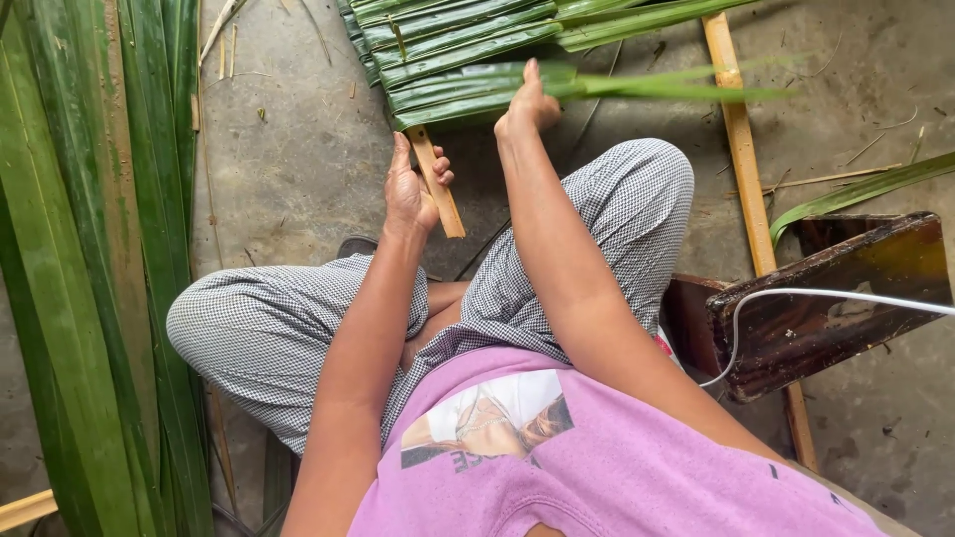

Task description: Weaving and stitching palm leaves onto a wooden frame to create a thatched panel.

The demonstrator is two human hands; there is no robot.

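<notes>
Nearest, a pink shirt (pixel 617 467) and checked trousers (pixel 288 328) were noted, the person being seated low with knees spread. To the right, a dark wooden stool (pixel 846 288) with a white cable (pixel 796 295) across it was recorded, touching a long bamboo slat (pixel 741 149) that ran from near to far over the concrete floor (pixel 298 169).

Further out, the left hand (pixel 410 194) was seen closed around the near end of a short bamboo stick (pixel 443 204), thumb on one side and fingers curled over the other. The stick ran away from the person and passed under the woven leaf panel (pixel 448 50) at the far edge of the scene. The stick was judged stiff, light and dry, and best held near its free end, as it was.

Beyond that, the right hand (pixel 527 104) was seen pinched shut on a loose green leaf strip (pixel 676 89), which trailed off to the right, blurred. The strip was judged light, limp along its length and smooth, likely to slip or split if pulled hard across the grain; a hold close to the panel was thought to give most control.

At far left, a heap of long green leaves (pixel 70 249) lay on the floor, well apart from both hands.
</notes>
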